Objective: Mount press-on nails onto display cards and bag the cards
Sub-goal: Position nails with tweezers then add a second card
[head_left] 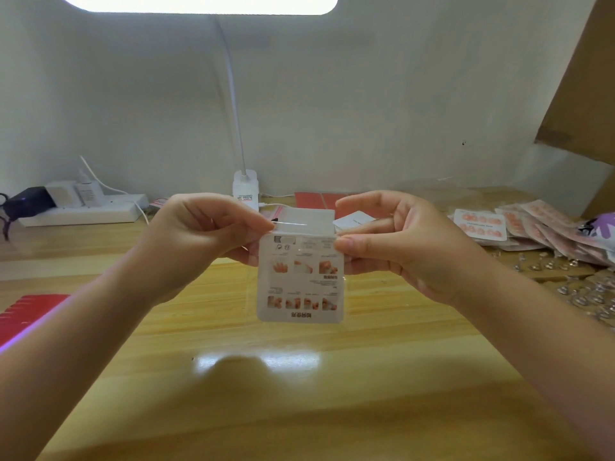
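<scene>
A clear bag [299, 281] with a white printed display card inside hangs above the wooden table [299, 377], its printed back facing me upside down. My left hand [203, 234] pinches the bag's top left corner at the flap. The top right corner is pinched by my right hand [396, 247]. The flap [304, 221] stands up above the card.
A pile of bagged nail cards [519, 227] lies at the right, with clear nail pieces [582, 294] in front of it. A desk lamp [245, 188] stands behind the bag. A power strip [83, 211] sits at the back left, red sheets [23, 311] at the left edge.
</scene>
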Action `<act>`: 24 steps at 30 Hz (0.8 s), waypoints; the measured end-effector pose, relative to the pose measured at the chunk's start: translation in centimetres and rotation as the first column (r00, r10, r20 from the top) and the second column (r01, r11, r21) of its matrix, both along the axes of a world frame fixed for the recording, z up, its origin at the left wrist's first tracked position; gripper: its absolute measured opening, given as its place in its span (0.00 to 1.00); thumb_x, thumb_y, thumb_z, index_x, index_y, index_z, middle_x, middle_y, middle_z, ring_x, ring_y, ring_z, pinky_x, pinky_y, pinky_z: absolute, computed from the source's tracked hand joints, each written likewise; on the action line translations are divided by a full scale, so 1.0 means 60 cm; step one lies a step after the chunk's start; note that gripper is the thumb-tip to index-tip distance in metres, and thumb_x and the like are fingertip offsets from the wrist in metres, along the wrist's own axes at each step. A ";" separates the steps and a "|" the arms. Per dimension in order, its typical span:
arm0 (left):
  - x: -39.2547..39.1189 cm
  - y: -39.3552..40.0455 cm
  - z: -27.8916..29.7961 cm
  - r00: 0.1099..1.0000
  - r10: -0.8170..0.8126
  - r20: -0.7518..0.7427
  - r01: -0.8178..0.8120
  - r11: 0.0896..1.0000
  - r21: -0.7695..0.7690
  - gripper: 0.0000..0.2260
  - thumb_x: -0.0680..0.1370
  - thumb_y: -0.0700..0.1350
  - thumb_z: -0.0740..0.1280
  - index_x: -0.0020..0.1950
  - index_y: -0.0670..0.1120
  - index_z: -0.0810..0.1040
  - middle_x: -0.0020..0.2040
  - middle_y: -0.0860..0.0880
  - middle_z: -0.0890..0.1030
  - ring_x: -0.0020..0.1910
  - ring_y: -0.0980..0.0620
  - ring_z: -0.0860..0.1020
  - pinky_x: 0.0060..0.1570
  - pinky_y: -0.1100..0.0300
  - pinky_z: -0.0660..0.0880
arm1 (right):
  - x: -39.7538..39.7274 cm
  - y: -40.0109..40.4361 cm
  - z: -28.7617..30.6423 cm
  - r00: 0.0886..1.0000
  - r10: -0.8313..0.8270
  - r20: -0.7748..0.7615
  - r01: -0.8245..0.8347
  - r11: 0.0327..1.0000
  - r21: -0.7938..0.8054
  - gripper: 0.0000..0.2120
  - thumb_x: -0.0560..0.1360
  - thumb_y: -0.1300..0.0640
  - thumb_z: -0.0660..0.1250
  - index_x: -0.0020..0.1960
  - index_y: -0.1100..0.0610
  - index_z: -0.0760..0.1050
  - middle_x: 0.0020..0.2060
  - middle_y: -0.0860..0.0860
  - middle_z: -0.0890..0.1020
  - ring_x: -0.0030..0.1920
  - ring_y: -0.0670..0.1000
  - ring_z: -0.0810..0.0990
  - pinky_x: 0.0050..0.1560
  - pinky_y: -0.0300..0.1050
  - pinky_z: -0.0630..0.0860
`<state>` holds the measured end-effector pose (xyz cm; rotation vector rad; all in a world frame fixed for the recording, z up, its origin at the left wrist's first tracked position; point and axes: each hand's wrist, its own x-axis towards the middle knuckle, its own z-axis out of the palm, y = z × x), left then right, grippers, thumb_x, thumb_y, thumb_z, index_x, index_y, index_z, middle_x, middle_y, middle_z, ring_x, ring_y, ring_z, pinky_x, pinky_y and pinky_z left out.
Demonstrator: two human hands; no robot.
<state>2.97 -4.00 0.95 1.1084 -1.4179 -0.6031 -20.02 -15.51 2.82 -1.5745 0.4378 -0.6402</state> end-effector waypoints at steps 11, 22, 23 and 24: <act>-0.059 -0.008 0.004 0.975 0.164 -0.151 -0.113 0.947 0.299 0.41 0.56 0.57 0.77 0.68 0.56 0.69 0.49 0.49 0.85 0.47 0.51 0.84 0.37 0.61 0.79 | 0.003 0.033 0.000 0.975 -0.224 0.000 0.211 0.917 -0.339 0.17 0.71 0.64 0.74 0.54 0.49 0.75 0.38 0.49 0.86 0.41 0.46 0.86 0.46 0.41 0.82; -0.082 -0.008 -0.006 0.946 0.189 -0.263 -0.126 0.963 0.239 0.37 0.51 0.43 0.84 0.58 0.52 0.79 0.47 0.43 0.85 0.46 0.47 0.85 0.41 0.61 0.80 | 0.011 0.044 -0.015 0.972 -0.235 -0.009 0.224 0.936 -0.273 0.23 0.67 0.56 0.77 0.58 0.52 0.73 0.40 0.50 0.86 0.43 0.46 0.85 0.49 0.46 0.81; -0.081 -0.008 -0.006 0.943 0.183 -0.276 -0.114 0.962 0.247 0.35 0.52 0.44 0.83 0.57 0.51 0.79 0.47 0.43 0.85 0.46 0.46 0.85 0.40 0.61 0.80 | 0.010 0.042 -0.015 0.974 -0.227 -0.016 0.214 0.939 -0.270 0.23 0.67 0.55 0.77 0.58 0.53 0.72 0.40 0.50 0.86 0.43 0.46 0.85 0.49 0.46 0.80; -0.079 -0.008 -0.006 0.939 0.170 -0.298 -0.094 0.963 0.253 0.33 0.53 0.44 0.82 0.57 0.50 0.80 0.47 0.43 0.85 0.46 0.46 0.85 0.40 0.60 0.80 | 0.009 0.040 -0.014 0.977 -0.213 -0.021 0.201 0.945 -0.258 0.23 0.66 0.55 0.77 0.58 0.53 0.72 0.39 0.50 0.86 0.43 0.46 0.85 0.50 0.46 0.79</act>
